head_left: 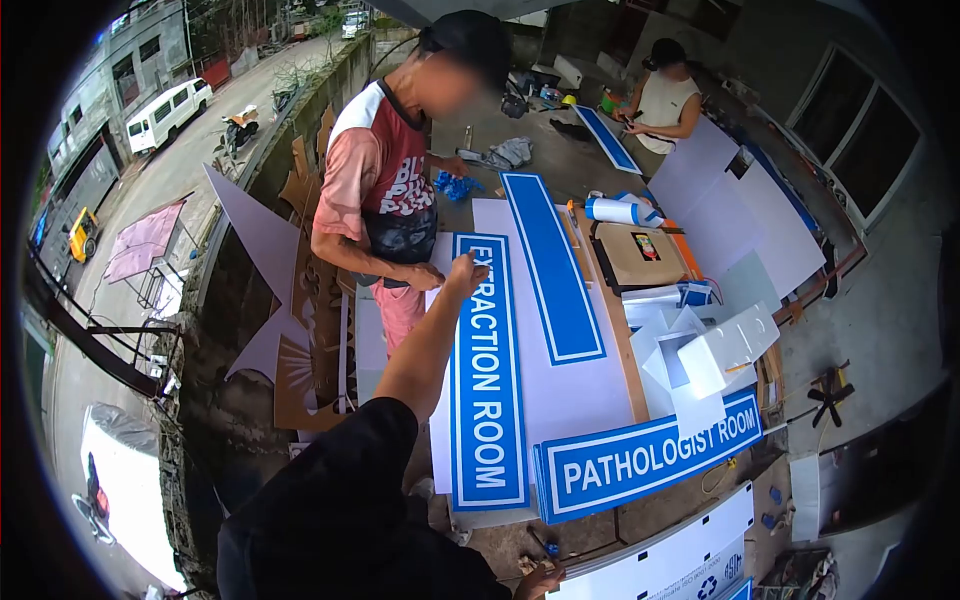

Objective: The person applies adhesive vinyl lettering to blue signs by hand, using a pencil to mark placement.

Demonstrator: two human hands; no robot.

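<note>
My left hand (pixel 467 272) reaches over the far end of a blue sign reading "EXTRACTION ROOM" (pixel 487 380). Its fingers are curled together against the sign's surface; whatever they may hold is too small to make out. Low in the view, my right hand (pixel 540 580) is closed at the edge of a white printed board (pixel 650 560) with a recycling mark. Between the two hands lies a blue "PATHOLOGIST ROOM" sign (pixel 655 455), on top of other blue panels. A plain blue panel with a white border (pixel 553 270) rests beside the "EXTRACTION ROOM" sign.
Across the table, a co-worker (pixel 400 170) stands with one hand near the sign's edge. Another person (pixel 665 105) works farther back by a narrow blue panel (pixel 607 138). A beige case (pixel 640 255), a white box (pixel 715 350) and a blue-white roll (pixel 622 210) occupy the right side.
</note>
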